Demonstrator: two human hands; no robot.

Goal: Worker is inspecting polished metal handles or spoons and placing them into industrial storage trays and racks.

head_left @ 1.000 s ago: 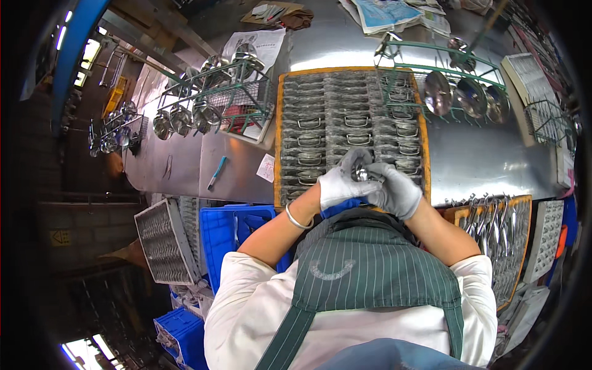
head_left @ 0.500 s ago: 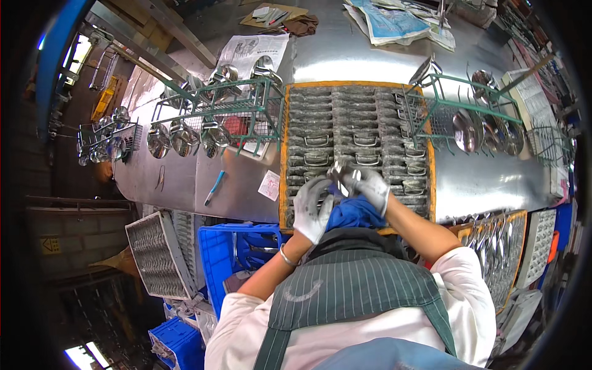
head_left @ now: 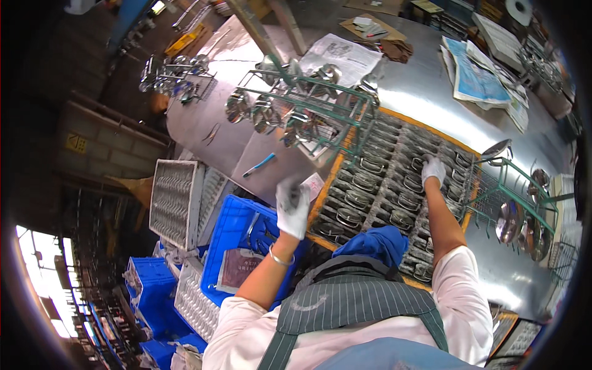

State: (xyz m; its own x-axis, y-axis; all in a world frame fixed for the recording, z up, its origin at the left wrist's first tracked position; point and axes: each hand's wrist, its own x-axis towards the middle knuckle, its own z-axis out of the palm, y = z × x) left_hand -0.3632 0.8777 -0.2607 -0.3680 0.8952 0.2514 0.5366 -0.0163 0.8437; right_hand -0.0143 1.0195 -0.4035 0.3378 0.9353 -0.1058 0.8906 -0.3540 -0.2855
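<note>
My right hand [head_left: 433, 171], in a pale glove, reaches onto the wood-rimmed tray [head_left: 331, 179] with its fingers bent down at the grey moulded rows. Whatever is in its fingertips is too small to make out. Small metal handle-shaped pieces [head_left: 349, 217] lie in several of the tray's slots. Over the tray's left edge and the blue crate hangs my left hand [head_left: 292, 213], also gloved; motion smears its fingers, and I cannot tell if it holds anything. A bunched blue cloth [head_left: 373, 245] rests at the tray's near side, against my apron.
Green wire racks [head_left: 290, 92] with shiny ladle-like bowls stand left of the tray, and another rack [head_left: 515, 185] stands right. A blue crate [head_left: 216, 246] sits below my left arm. A blue pen [head_left: 259, 164] and newspapers [head_left: 475, 71] lie on the metal table.
My hands were together over the blue cloth with a shiny metal piece; now they are apart, the right farther over the tray, the left near the crate. The view has turned.
</note>
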